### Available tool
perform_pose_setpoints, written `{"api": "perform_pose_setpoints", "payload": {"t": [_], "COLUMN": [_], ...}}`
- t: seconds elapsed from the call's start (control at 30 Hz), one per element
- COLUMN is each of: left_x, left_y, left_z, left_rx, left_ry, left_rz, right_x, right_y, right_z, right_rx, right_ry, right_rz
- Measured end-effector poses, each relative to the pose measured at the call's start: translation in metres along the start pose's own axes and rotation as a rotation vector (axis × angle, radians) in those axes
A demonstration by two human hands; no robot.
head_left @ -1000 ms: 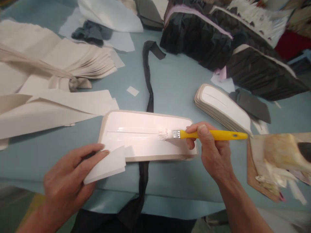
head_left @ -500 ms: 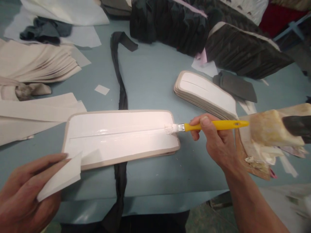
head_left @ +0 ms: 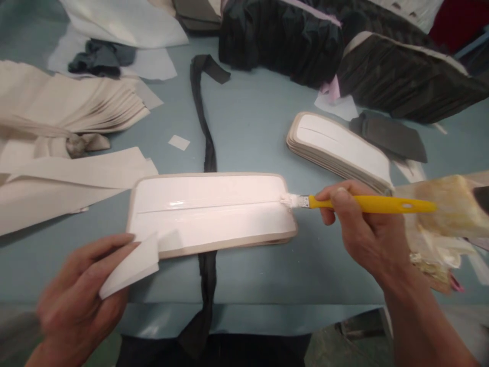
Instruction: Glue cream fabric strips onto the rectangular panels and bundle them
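Observation:
A long panel (head_left: 214, 216) with rounded corners, a white face and a beige border lies flat on the table. Wet, shiny streaks show on its face beside a lengthwise line. My right hand (head_left: 367, 229) is closed round the yellow handle of a paintbrush (head_left: 374, 204), whose white-coated bristles touch the panel near its right end. Between the fingers of my left hand (head_left: 89, 278) is a folded white paper piece (head_left: 133, 267); the fingertips are at the panel's lower left corner. A black fabric strip (head_left: 208, 280) runs underneath the panel.
A stack of similar panels (head_left: 340, 145) stands at the back right, beside folded dark fabric (head_left: 393, 137). Beige sheets (head_left: 95, 102) are piled at left. Bundled black fabric (head_left: 282, 46) lines the back. A stained yellowish block (head_left: 443, 204) sits beyond my right hand.
The whole scene has shifted rightward in view as the camera turned. Along the panel, the brush has slid slightly toward its right end. My left hand keeps its hold on the paper.

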State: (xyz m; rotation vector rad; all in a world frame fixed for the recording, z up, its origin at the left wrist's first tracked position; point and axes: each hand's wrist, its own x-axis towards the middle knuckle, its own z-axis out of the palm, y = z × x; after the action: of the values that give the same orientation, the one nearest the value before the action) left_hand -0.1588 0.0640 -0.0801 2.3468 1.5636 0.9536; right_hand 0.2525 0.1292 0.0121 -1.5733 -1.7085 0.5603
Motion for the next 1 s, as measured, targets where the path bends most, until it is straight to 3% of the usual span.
{"api": "perform_pose_setpoints", "payload": {"t": [0.07, 0.27, 0.47, 0.63, 0.87, 1.0], "left_x": [0.004, 0.004, 0.003, 0.008, 0.006, 0.005], "left_y": [0.006, 0.011, 0.013, 0.017, 0.017, 0.016], "left_z": [-0.001, 0.002, 0.002, 0.002, 0.006, 0.007], "left_rx": [0.072, 0.056, 0.034, 0.040, 0.039, 0.043], "left_ry": [0.060, 0.045, 0.059, 0.087, 0.098, 0.098], "left_rz": [0.031, 0.049, 0.062, 0.066, 0.033, 0.042], "right_x": [0.000, 0.001, 0.003, 0.007, 0.009, 0.007], "right_y": [-0.011, -0.051, -0.086, -0.110, -0.124, -0.119], "right_z": [0.007, 0.043, 0.092, 0.122, 0.159, 0.164], "right_rx": [-0.063, -0.111, 0.166, 0.351, 0.446, 0.408], "right_ry": [-0.024, -0.045, -0.122, -0.127, -0.135, -0.195], "right_rz": [-0.015, -0.014, -0.062, -0.019, 0.079, 0.069]}}
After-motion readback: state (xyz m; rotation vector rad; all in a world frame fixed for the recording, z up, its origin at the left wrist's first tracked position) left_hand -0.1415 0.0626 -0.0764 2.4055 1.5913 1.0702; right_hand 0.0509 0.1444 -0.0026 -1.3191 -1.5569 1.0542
